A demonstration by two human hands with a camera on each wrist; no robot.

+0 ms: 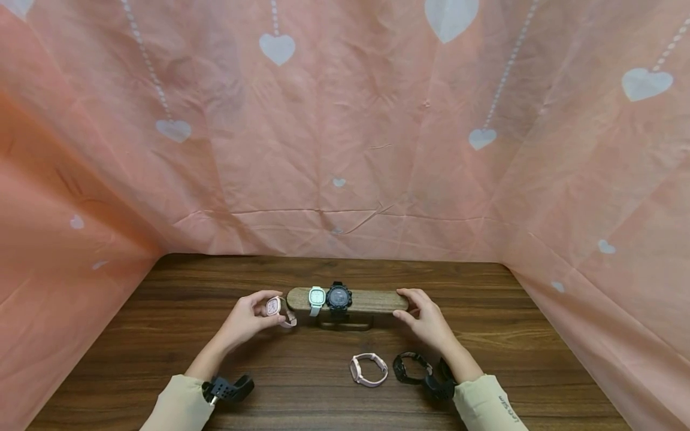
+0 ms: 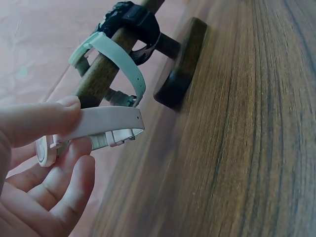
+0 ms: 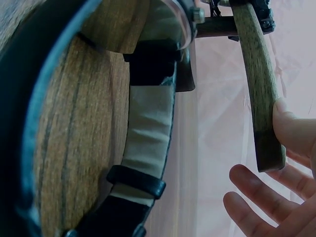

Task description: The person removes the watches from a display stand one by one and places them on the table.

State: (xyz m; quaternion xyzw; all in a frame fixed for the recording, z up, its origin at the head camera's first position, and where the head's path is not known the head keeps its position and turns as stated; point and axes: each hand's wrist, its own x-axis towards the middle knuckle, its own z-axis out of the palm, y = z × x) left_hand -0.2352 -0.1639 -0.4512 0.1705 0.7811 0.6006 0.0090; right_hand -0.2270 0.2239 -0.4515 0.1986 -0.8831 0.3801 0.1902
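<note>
My left hand (image 1: 245,318) pinches a pale pink watch (image 1: 273,306) between thumb and fingers, its strap buckled into a loop. The watch is at the left end of a wooden watch stand (image 1: 377,301); in the left wrist view the loop (image 2: 108,120) hangs by the bar's tip, and whether the tip is inside it is hidden. A mint-green watch (image 1: 317,297) and a chunky black watch (image 1: 339,297) sit around the bar. At the bar's right end, my right hand (image 1: 431,322) grips it between thumb and fingers.
A second pale pink watch (image 1: 369,370) lies looped on the wooden table (image 1: 302,389) in front of the stand. To its right is a black-strapped watch (image 1: 400,368), close under the right forearm. Pink heart-patterned cloth (image 1: 345,120) closes off the back and sides.
</note>
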